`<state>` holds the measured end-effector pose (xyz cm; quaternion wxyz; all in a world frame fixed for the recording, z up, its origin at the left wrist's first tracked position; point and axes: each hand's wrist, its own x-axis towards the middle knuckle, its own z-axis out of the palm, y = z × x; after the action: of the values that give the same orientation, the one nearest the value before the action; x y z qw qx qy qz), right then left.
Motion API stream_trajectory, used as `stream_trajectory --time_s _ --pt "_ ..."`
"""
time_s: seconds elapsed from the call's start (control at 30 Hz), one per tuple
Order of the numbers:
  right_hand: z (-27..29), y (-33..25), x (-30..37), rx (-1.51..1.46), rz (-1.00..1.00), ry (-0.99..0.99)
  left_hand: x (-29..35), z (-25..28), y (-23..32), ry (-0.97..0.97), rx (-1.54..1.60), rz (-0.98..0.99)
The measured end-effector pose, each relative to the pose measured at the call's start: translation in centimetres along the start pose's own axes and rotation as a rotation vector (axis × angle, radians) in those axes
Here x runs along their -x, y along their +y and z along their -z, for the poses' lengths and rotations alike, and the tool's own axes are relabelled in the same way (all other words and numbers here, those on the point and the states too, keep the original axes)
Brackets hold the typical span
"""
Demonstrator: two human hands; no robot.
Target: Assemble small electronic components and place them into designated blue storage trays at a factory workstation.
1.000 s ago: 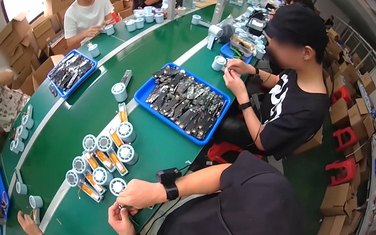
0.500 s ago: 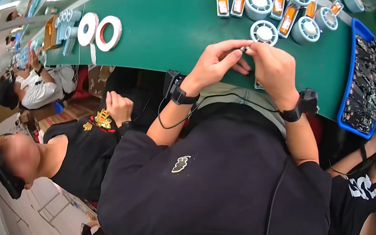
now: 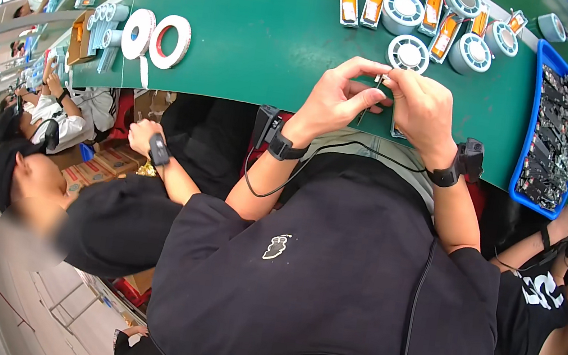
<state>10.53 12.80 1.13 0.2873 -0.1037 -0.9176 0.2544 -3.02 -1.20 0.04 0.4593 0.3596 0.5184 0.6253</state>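
Note:
Over the near edge of the green table, my left hand (image 3: 344, 97) and my right hand (image 3: 420, 109) meet fingertip to fingertip. Between them they pinch a small, thin dark piece with a whitish end (image 3: 379, 80); it looks like a narrow circuit board, but fingers cover most of it. My left thumb and index finger close on it from one side, my right fingertips on its whitish end. Below my right palm shows the edge of a light grey housing (image 3: 396, 131), mostly hidden. Just beyond my fingers lies a round grey fan-like unit (image 3: 409, 53).
Several round grey units and open housings with orange battery packs (image 3: 349, 1) lie at the far side of the green table (image 3: 260, 36). A blue tray (image 3: 529, 125) of dark circuit boards stands right. Two tape rolls (image 3: 170, 42) lie left. Co-workers sit on both sides.
My hands have tilted slightly, and more of the small dark piece shows between them. The co-worker on the left has turned and moved an arm. The whole view has shifted a little.

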Motion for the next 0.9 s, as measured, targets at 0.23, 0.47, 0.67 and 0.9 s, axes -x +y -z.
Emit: stream_trajectory --time_s 0.23,0.47,0.67,0.9 --pt "-0.1 0.4 -0.1 -0.018 0.013 0.042 -0.5 0.4 0.7 -0.085 0.175 0.088" --pt "0.2 0.5 -0.2 -0.106 0.005 0.03 -0.5 -0.1 0.0 -0.062 0.195 0.073" --pt "0.6 -0.3 -0.5 0.022 0.041 -0.025 -0.3 -0.6 0.7 0.023 0.089 0.105" --pt "1.3 -1.7 -1.1 -0.112 0.005 -0.055 0.2 -1.3 0.8 0.047 0.077 0.039"
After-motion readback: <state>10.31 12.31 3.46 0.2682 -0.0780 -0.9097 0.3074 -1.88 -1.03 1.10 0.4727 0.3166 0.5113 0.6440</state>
